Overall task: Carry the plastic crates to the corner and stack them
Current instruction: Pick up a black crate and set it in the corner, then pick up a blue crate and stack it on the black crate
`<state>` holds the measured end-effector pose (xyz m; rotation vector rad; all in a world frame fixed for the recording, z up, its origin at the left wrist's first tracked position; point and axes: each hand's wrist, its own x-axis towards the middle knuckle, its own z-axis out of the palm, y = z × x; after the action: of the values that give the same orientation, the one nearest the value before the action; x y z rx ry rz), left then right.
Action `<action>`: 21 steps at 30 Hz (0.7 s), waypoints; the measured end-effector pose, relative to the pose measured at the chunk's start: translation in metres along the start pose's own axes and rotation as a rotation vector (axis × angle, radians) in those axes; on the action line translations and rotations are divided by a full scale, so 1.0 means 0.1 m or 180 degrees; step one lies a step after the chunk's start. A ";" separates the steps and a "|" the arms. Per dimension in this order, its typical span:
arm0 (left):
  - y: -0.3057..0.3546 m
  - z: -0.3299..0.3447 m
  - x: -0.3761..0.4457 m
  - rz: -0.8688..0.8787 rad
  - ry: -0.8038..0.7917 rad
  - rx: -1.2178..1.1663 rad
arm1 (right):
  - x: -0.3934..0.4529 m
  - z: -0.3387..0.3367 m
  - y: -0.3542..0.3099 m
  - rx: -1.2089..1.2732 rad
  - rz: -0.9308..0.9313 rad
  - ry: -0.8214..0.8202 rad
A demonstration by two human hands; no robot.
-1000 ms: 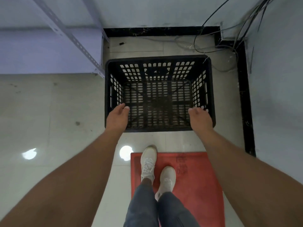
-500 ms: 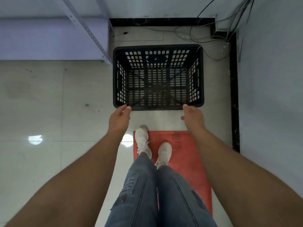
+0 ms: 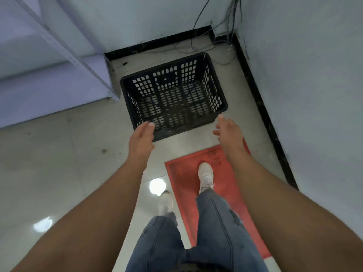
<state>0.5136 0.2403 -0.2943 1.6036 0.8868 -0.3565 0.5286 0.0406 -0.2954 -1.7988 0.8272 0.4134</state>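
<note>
A black plastic crate [image 3: 172,95] with perforated walls stands upright and empty on the tiled floor in the corner of the room. My left hand [image 3: 141,138] hovers just in front of the crate's near left corner, fingers apart, holding nothing. My right hand [image 3: 227,132] is beside the near right corner, also open and off the crate. Both hands are clear of the rim.
A grey metal shelf post [image 3: 78,59] and shelf stand left of the crate. Loose black cables [image 3: 216,42] lie in the corner behind it. A red mat [image 3: 196,173] lies under my right foot. Walls close the back and right.
My hands came off the crate's near rim and drew back. The crate stays on the floor in the corner. I have stepped back and my view has tilted.
</note>
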 end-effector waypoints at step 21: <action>-0.19 -0.11 -1.29 0.1066 -0.1979 0.0974 | -2.15 -0.54 1.05 0.1719 0.0014 0.1744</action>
<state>0.4118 0.2066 -0.2193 1.7334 0.0878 -0.7249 0.2982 0.0433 -0.2106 -1.4024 1.1845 -0.3040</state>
